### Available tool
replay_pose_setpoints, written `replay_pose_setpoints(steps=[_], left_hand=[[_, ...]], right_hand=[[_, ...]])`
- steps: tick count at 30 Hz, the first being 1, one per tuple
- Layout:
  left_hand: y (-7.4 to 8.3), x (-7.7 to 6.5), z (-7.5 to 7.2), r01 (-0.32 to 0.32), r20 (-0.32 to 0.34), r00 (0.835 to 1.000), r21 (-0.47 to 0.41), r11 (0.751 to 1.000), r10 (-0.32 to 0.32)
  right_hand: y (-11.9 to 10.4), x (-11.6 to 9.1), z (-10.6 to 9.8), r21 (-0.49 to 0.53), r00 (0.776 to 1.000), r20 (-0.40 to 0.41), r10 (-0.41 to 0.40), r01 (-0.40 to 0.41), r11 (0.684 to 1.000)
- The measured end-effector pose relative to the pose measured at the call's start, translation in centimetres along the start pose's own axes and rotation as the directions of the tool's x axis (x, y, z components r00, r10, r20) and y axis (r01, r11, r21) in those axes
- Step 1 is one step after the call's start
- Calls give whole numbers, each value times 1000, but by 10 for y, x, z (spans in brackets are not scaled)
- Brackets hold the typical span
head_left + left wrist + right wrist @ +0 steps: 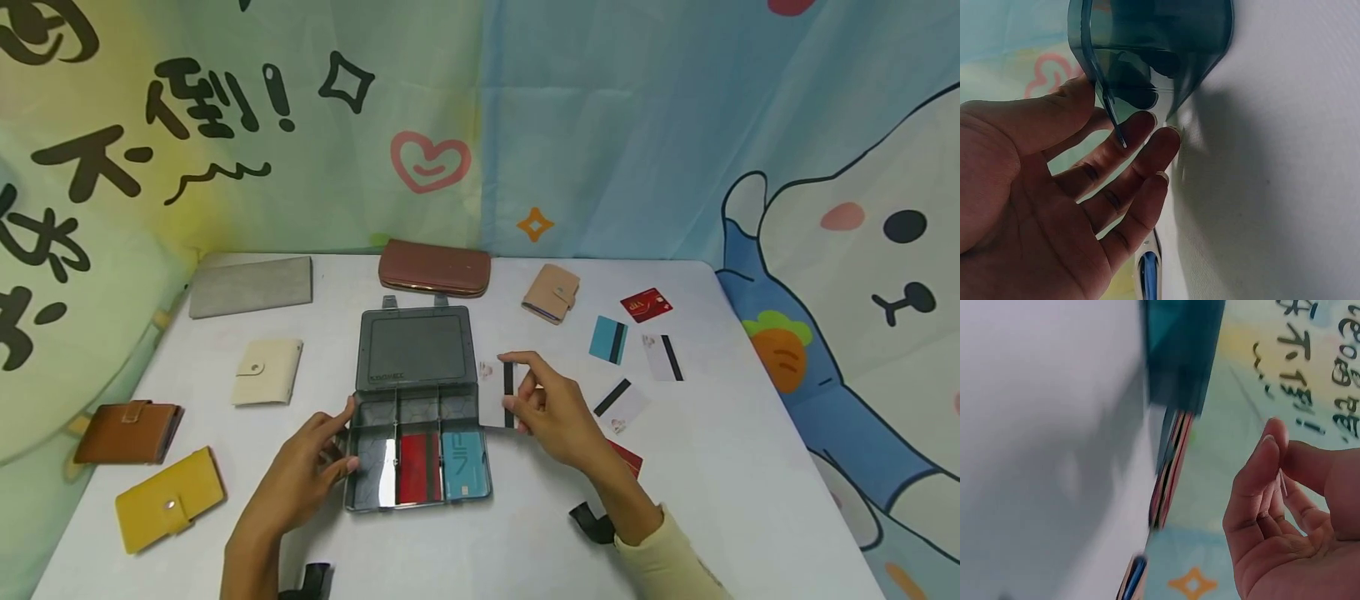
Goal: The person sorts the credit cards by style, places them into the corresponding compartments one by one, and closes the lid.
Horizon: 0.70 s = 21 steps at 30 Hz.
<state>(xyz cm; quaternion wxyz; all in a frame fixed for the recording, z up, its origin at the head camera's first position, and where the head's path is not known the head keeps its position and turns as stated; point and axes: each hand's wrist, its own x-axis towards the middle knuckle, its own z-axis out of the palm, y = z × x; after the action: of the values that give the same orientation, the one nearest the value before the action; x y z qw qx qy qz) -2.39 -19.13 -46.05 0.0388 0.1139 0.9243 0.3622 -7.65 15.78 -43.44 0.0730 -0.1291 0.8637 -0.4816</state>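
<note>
A dark grey translucent compartment case (417,343) lies on the table with its lid laid back. In its front row, a red card (418,468) occupies the middle compartment and a blue card (465,465) the right one; a bright patch, possibly glare, shows in the left one. My left hand (311,467) holds the case's left side, thumb on the near edge. In the left wrist view, the thumb and fingers (1141,156) are around a corner of the case. To the right of the case, my right hand (551,408) pinches a white card with a black stripe (491,392), seen edge-on in the right wrist view.
Right of the hands lie a red card (646,305), a blue card (608,340) and white striped cards (663,358). Wallets stand around: brown (435,267), tan (551,293), grey (251,287), cream (267,372), brown leather (127,433), yellow (169,500). A printed curtain (600,150) hangs behind.
</note>
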Motion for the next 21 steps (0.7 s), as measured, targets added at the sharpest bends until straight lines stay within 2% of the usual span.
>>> replay_pose_setpoints(steps=[6,11,16,21], left_hand=[[0,-2,0,-39,-22,999,-25,999,38],[0,-2,-2,-36,-18,999,-40,999,35],[-2,-1,-1,-22,-7,1000,-37,999,22],[-2,-1,0,-20,-8,1000,-44,999,20]], right_hand=[[-19,6,29,118,993,118,-18,4,993],[-36,11,57,163,974,222,-42,6,987],[-47,15,86,103,945,312,-100,71,992],[-52,18,105,-78,928,350,-124,161,984]])
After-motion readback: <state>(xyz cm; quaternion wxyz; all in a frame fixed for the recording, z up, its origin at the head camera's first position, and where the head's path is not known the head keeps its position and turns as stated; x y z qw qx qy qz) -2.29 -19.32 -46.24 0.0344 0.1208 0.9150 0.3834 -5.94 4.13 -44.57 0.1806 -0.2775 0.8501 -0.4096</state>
